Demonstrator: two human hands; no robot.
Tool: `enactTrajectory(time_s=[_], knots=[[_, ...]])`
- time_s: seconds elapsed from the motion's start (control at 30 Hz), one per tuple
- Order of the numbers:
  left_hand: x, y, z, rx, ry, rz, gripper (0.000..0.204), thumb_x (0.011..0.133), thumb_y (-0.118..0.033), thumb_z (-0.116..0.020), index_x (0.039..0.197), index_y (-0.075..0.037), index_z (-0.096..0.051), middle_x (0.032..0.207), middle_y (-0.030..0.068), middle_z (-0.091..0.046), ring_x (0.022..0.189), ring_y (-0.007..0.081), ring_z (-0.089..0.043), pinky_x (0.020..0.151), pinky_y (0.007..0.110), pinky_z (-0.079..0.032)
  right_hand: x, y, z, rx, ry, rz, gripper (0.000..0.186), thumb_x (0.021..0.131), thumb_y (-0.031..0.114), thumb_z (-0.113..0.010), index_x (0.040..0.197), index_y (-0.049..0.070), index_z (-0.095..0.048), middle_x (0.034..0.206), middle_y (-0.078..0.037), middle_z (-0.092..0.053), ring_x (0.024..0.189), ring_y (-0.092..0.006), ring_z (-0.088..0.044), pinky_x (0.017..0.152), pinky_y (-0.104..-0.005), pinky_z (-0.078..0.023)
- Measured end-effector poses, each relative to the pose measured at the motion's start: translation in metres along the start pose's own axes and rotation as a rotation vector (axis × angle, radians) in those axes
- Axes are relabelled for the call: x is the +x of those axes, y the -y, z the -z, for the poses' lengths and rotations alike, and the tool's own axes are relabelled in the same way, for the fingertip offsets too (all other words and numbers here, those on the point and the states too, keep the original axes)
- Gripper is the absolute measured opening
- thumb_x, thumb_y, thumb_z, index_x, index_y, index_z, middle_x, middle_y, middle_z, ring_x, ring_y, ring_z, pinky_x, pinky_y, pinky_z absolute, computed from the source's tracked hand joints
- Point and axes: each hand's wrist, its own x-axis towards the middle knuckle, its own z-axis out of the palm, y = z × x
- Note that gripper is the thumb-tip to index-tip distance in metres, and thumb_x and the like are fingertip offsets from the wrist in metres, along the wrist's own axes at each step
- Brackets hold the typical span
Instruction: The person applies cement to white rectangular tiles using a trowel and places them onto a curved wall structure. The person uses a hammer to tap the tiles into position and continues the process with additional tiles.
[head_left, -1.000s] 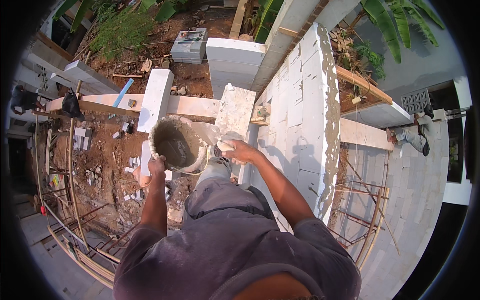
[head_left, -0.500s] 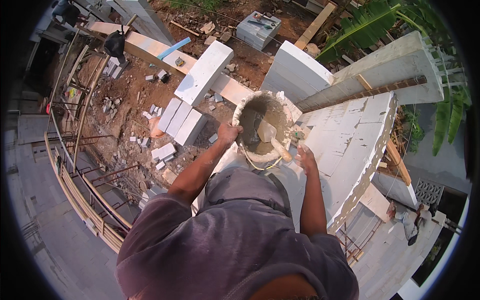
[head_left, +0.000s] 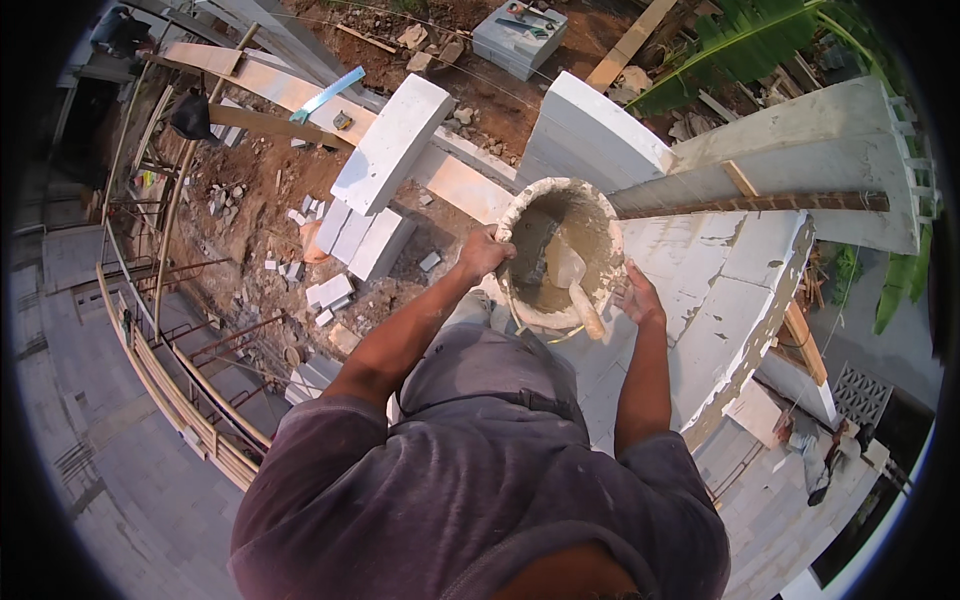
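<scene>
A round bucket (head_left: 513, 292) with a mortar-crusted rim stands in front of my body, with grey wet mortar inside. A trowel (head_left: 566, 266) lies in it, blade in the mortar, its wooden handle (head_left: 587, 312) leaning over the near right rim. My left hand (head_left: 484, 252) is closed over the bucket's left rim. At the opposite side is my right hand (head_left: 640, 294), fingers spread and close against the outer rim; whether they press on it is hard to see. Part of a thin bucket handle (head_left: 565, 338) hangs at the near side.
Pale block walls (head_left: 690, 290) rise on the right. Ahead left, a white block (head_left: 392, 143) sits by a plank (head_left: 462, 184) with a blue notched tool (head_left: 330, 93) and tape measure (head_left: 342, 120) farther along. Bamboo railing (head_left: 170, 385) curves left; rubble covers the ground below.
The bucket has shifted right, with my left hand still on its rim. My right hand has moved right and up a little, its fingers now beside the rim. The view has shifted slightly.
</scene>
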Motion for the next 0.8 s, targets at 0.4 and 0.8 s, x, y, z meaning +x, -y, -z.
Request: enactTrajectory(time_s=[0.4, 0.8], knots=[[0.191, -0.005, -0.108, 0.221, -0.035, 0.082, 0.036, 0.079, -0.025, -0.075, 0.099, 0.000, -0.061, 0.084, 0.0104, -0.067, 0.077, 0.0197, -0.064, 0.071, 0.036, -0.051, 0.130, 0.057, 0.092, 0.067, -0.256, -0.004, 0.072, 0.092, 0.052, -0.063, 0.148, 0.014, -0.040, 0.144, -0.010, -0.048, 0.128, -0.0299, -0.050, 0.101, -0.0498, -0.042], [0.306, 0.126, -0.218, 0.334, 0.022, 0.350, 0.035, 0.082, -0.020, -0.072, 0.105, 0.002, -0.058, 0.092, 0.0155, -0.069, 0.086, 0.0202, -0.065, 0.076, 0.036, -0.052, 0.238, 0.009, 0.251, 0.119, -0.556, 0.032, 0.048, 0.093, 0.048, -0.063, 0.126, 0.014, -0.059, 0.111, -0.001, -0.064, 0.093, -0.0150, -0.061, 0.073, -0.0324, -0.049]])
